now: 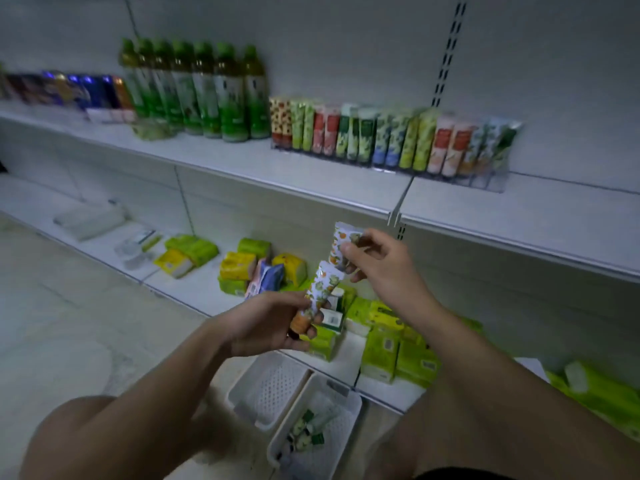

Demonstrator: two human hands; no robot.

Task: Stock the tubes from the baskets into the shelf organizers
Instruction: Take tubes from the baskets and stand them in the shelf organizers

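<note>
Orange-printed tubes filled both hands: the left hand point(273, 320) gripped one tube point(318, 296), the right hand point(377, 261) pinched another tube point(341, 245). Either loose hold could slip, dropping a tube short of the clear organizer point(498, 183).

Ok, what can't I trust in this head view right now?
- Tube labels in the shelf organizer: blurred, unreadable.
- Count of tubes in the right basket: small, dim, partly cut off by a knee.
- Cap of the tube in the right hand: hidden by fingers.
- Left shelf items: blurred.
</note>
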